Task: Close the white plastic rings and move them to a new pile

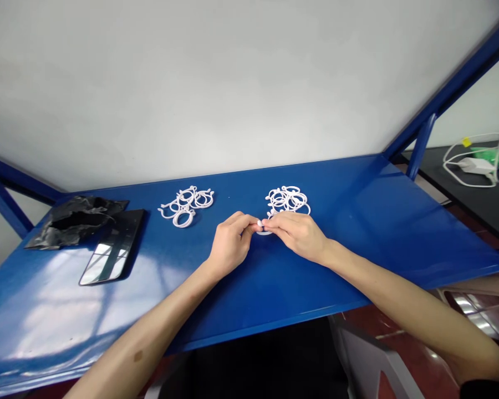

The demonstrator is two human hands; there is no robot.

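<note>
Between my two hands is a white plastic ring (264, 233), mostly covered by the fingers; a small white knob on it shows at the fingertips. My left hand (233, 244) is closed in a pinch at the knob's left side. From the right, my right hand (297, 234) pinches the same piece, its fingers pressed together. Just behind my right hand lies a loose pile of white rings (288, 198) with small knobs. A second group of white rings (184, 204) rests on the blue table to the left of my hands.
The blue table (241, 310) has a raised metal edge. A dark phone-like slab (112, 249) with a glossy face and a crumpled black plastic bag (72, 220) lie at the left. On a dark surface at far right are a white cable with an adapter (478, 166) and green plastic.
</note>
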